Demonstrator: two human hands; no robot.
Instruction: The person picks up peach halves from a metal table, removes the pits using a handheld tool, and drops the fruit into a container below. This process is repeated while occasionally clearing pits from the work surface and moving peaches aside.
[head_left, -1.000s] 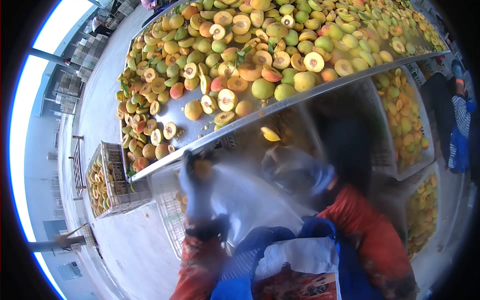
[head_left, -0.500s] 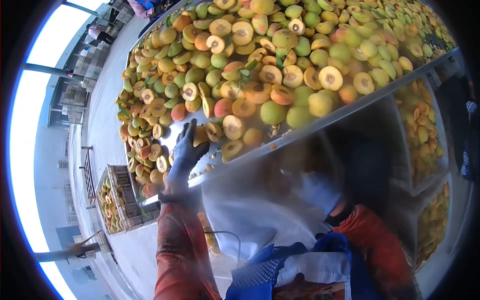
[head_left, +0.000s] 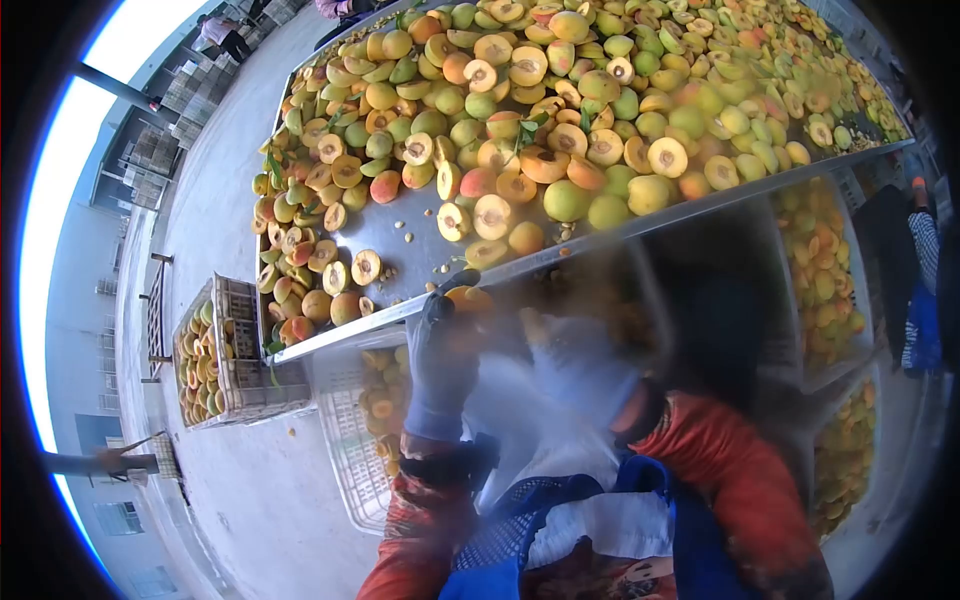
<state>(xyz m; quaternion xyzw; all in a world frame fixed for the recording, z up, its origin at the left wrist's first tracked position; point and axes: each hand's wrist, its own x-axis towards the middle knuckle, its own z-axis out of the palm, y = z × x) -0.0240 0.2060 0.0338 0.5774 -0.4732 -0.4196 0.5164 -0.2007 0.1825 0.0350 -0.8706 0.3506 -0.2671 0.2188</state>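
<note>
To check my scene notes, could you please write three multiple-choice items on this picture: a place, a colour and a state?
1. Where is the left hand?
A. At the near edge of the table
B. On the floor
C. At the table's far end

2. What colour is its glove?
A. Red
B. Blue
C. White

3. What state is the crate left of the table in?
A. Empty
B. Overturned
C. Holding fruit

Answers:
1 A: the hand holds a peach right at the near rim.
2 B: the glove is blue above a red sleeve.
3 C: yellow fruit shows inside its upright walls.
</note>
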